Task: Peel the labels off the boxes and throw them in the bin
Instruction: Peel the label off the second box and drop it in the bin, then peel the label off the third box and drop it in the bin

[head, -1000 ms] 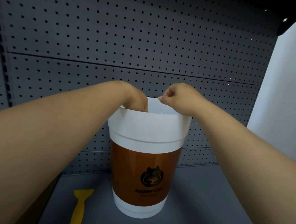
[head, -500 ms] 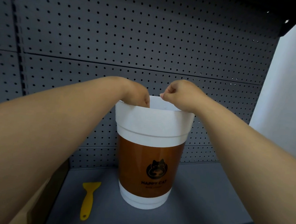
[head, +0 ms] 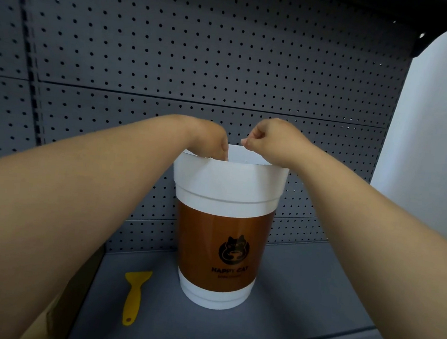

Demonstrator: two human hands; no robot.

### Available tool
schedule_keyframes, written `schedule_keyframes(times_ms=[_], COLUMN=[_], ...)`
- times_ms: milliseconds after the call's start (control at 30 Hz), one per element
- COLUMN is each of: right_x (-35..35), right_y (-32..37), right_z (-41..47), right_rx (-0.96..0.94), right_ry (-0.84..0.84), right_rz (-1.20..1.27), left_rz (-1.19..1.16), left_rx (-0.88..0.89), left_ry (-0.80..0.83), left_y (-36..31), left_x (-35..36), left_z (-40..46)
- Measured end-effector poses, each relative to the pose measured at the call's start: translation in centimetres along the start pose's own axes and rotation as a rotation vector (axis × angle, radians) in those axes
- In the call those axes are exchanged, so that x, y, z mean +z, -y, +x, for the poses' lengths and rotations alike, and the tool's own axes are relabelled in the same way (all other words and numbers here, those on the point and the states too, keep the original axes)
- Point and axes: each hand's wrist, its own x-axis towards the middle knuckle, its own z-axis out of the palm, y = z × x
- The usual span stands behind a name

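Observation:
The bin (head: 229, 186) is a tall white tub shaped like a coffee cup, with a brown band and a black cat logo. It stands on the grey shelf. My left hand (head: 208, 140) bends over the near-left rim with its fingers dipped inside, hidden by the wall. My right hand (head: 271, 141) hovers over the far-right rim, fingers curled and pinched together. I cannot see a label in either hand. A corner of a cardboard box (head: 49, 322) shows at the lower left, mostly behind my left arm.
A yellow plastic scraper (head: 134, 294) lies on the shelf (head: 313, 301) left of the bin. A dark pegboard (head: 200, 57) closes the back. A white wall (head: 438, 135) stands to the right. The shelf's front edge runs below the bin.
Both hands stay at the bin's rim in nearly the same pose. My view has drifted, so the bin and scraper sit a little further right in the picture.

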Motion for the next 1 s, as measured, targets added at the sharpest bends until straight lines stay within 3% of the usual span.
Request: schedule_keyframes(times_ms=[300, 633, 1000], right_x=[-0.1, 1.4, 7.3], right_y=[0.4, 4.8, 14.4], right_z=[-0.2, 0.0, -0.9], right_rx=[-0.007, -0.089, -0.309], right_ry=[-0.002, -0.032, 0.015], right_rz=[0.007, 0.005, 0.069], left_rz=[-0.078, -0.015, 0.054], left_rx=[-0.006, -0.137, -0.315], left_ry=[-0.202, -0.402, -0.367], left_y=[0.9, 5.6, 14.4], left_x=[-0.3, -0.1, 1.7], left_z=[-0.6, -4.5, -11.8])
